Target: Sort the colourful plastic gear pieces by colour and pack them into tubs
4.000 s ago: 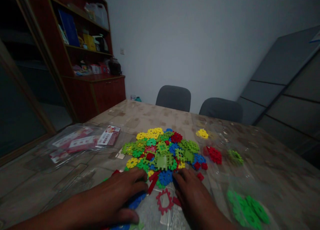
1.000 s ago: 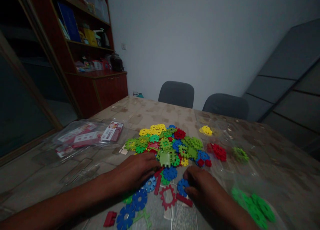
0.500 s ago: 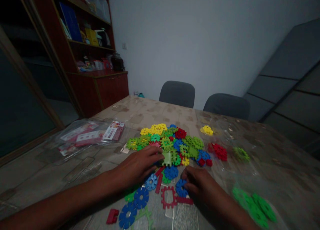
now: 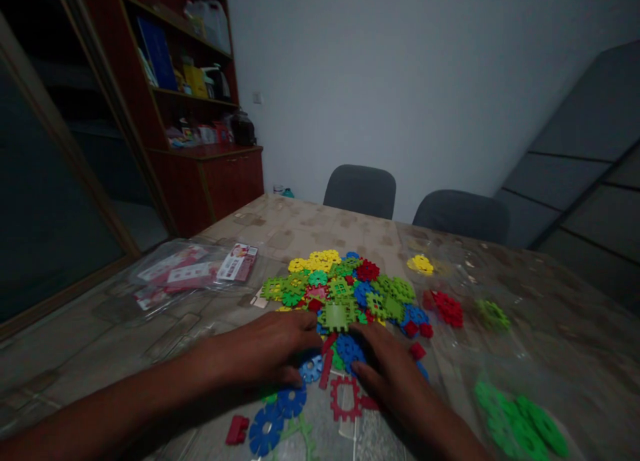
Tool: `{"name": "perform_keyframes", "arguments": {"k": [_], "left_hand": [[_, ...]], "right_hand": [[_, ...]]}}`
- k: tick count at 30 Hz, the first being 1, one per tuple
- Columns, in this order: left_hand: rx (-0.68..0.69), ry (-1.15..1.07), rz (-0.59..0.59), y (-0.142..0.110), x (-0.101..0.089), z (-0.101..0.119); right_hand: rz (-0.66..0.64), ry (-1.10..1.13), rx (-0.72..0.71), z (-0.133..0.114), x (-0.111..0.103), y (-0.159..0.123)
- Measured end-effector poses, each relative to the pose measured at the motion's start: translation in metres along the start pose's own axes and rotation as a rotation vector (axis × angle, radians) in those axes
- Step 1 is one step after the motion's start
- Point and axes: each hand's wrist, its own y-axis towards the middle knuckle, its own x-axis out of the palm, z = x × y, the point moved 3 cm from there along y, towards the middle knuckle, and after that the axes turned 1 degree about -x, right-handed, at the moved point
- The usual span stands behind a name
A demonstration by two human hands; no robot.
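Observation:
A heap of plastic building pieces lies on the table in front of me. At its near left edge my left hand [image 4: 280, 341] is open, thumb apart from the fingers, beside a light blue notched disc [image 4: 312, 367]. My right hand [image 4: 387, 357] is open at the near right, its thumb and forefinger apart around dark blue notched discs [image 4: 349, 352]; its other fingers are partly hidden. Between the hands, a green square piece [image 4: 336, 316] tops the heap's near side. A red square frame [image 4: 345, 398] lies below the right thumb. More blue discs [image 4: 266, 429] lie below the left hand.
Clear plastic bags with printed cards [image 4: 235, 262] lie on the left. To the right are sorted yellow pieces [image 4: 421, 264], red pieces [image 4: 447, 309], lime pieces [image 4: 493, 314] and green discs [image 4: 520, 417]. Two grey chairs [image 4: 360, 191] stand behind the table.
My right hand has moved up and left from a blue disc to the discs at the heap's near edge. My left hand has drawn back from the green square piece, towards me and left.

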Motion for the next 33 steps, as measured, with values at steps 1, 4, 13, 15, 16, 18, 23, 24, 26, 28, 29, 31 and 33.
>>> {"name": "perform_keyframes", "arguments": {"k": [1, 4, 13, 15, 16, 18, 23, 24, 26, 28, 29, 31, 33], "left_hand": [[-0.020, 0.002, -0.022, 0.002, 0.003, 0.001], [-0.051, -0.011, -0.024, 0.006, 0.012, 0.000], [-0.031, -0.194, 0.007, 0.013, 0.023, -0.018], [-0.036, -0.262, -0.004, 0.012, 0.015, -0.019], [-0.039, -0.290, -0.011, 0.011, 0.011, -0.020], [-0.063, -0.337, -0.066, 0.006, 0.003, -0.019], [-0.161, -0.304, -0.308, -0.006, 0.007, -0.011], [-0.177, -0.265, -0.318, -0.006, 0.009, -0.009], [-0.204, -0.208, -0.314, -0.006, 0.014, -0.006], [-0.215, -0.187, -0.291, -0.006, 0.018, -0.006], [-0.213, -0.182, -0.276, -0.006, 0.018, -0.006], [-0.196, -0.185, -0.226, -0.006, 0.016, -0.007], [-0.155, -0.225, -0.171, -0.006, 0.009, -0.007]], "right_hand": [[-0.002, 0.005, 0.003, -0.001, 0.000, 0.000], [-0.001, 0.010, 0.022, -0.006, -0.002, 0.001], [-0.048, -0.052, 0.038, -0.015, -0.002, 0.002], [-0.044, -0.041, 0.052, -0.014, -0.002, 0.002], [-0.040, -0.033, 0.060, -0.013, -0.003, 0.002], [-0.038, -0.016, 0.071, -0.010, -0.004, 0.002], [-0.020, 0.022, 0.044, -0.004, -0.008, 0.002], [-0.018, 0.025, 0.040, -0.003, -0.009, 0.002], [-0.012, 0.022, 0.054, 0.001, -0.009, 0.001], [0.006, 0.018, 0.081, 0.005, -0.009, 0.001], [0.017, 0.019, 0.092, 0.007, -0.009, 0.001], [0.032, 0.038, 0.102, 0.009, -0.009, 0.001], [0.002, 0.071, 0.107, 0.011, -0.012, 0.002]]}}
